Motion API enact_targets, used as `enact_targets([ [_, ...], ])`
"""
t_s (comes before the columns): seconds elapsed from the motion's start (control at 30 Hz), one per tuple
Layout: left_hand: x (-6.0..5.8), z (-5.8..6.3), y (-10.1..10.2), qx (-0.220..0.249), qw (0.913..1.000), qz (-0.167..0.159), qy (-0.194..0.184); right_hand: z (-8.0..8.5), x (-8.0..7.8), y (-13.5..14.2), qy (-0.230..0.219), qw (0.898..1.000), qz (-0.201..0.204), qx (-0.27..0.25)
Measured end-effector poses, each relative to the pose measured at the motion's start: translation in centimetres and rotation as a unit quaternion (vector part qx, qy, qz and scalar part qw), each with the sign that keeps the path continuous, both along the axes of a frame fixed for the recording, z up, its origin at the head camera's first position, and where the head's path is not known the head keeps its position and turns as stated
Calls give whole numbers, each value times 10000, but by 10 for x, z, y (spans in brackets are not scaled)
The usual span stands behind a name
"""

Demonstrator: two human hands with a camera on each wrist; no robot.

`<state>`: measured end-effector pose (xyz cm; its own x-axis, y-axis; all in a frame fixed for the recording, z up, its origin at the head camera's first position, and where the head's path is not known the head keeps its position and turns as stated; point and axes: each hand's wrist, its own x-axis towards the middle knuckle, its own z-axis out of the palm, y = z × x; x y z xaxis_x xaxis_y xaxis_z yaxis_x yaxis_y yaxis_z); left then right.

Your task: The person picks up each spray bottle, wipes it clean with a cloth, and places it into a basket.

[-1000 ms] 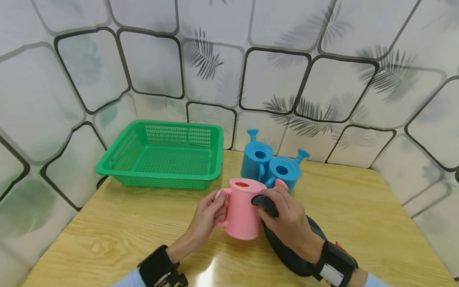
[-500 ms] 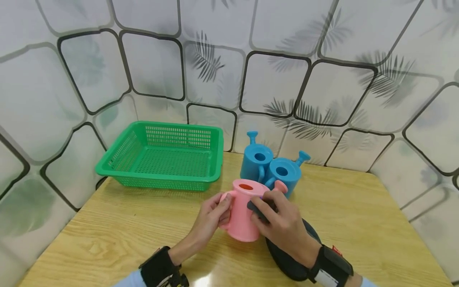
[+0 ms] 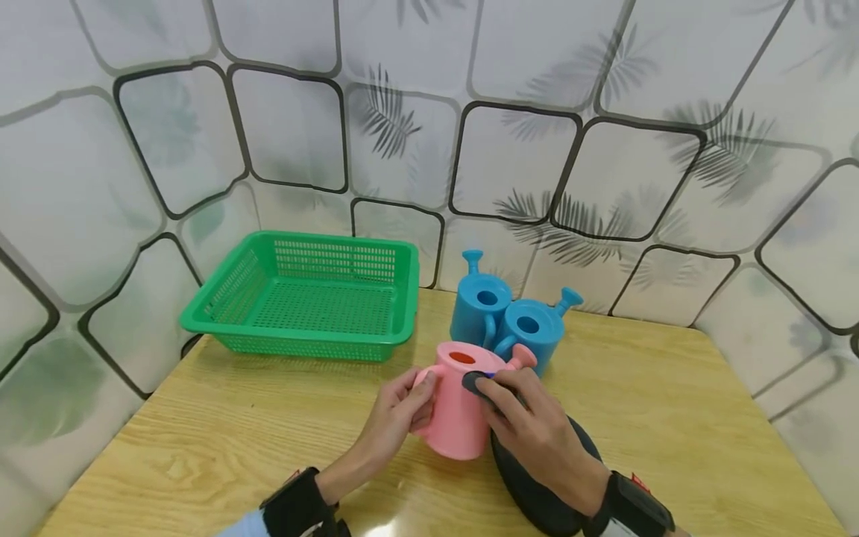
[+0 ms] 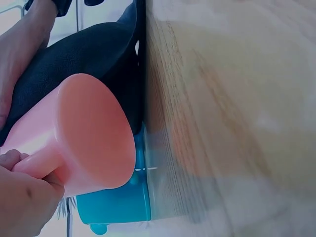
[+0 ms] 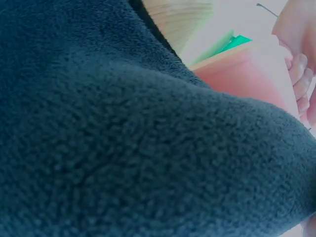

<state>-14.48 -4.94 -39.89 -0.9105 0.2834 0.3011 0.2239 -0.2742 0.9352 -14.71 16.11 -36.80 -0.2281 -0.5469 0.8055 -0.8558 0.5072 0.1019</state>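
Observation:
In the head view a pink watering can (image 3: pixel 456 425) is held up over the table, its spout pointing right. My left hand (image 3: pixel 396 414) grips it by the handle. My right hand (image 3: pixel 537 432) pinches a dark, fuzzy cloth (image 3: pixel 530 485) and presses a fold of it against the can's upper side, near the spout. The rest of the cloth hangs below that hand. From the left wrist, the can's round base (image 4: pixel 98 133) faces the camera, tilted off the tabletop. The cloth (image 5: pixel 148 148) fills most of the right wrist view and hides the right fingers.
Two blue watering cans, one at the back (image 3: pixel 470 317) and one nearer (image 3: pixel 540 347), stand side by side just behind the pink one. A green plastic basket (image 3: pixel 302 332) sits at the back left of the wooden table (image 3: pixel 201 440). A patterned curtain (image 3: pixel 403 171) borders the table.
The pink can has shifted slightly right and down in the view, its spout now more exposed. The cloth's tip has moved over the can's side with my right hand; my left hand keeps its grip.

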Motion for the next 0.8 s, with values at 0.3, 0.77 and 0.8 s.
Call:
enact_targets([
  [0.3, -1, -1, -1, -209, 9995, 137, -209, -3, 2, 0, -282, 9979, 203, 544],
  [0.77, -5, 1, -4, 361, 9964, 392, -655, -24, 21, -7, -982, 9751, 1178, 1604],
  [0.8, -5, 1, -4, 444, 9957, 413, -703, -24, 22, -6, -943, 9737, 1203, 1686],
])
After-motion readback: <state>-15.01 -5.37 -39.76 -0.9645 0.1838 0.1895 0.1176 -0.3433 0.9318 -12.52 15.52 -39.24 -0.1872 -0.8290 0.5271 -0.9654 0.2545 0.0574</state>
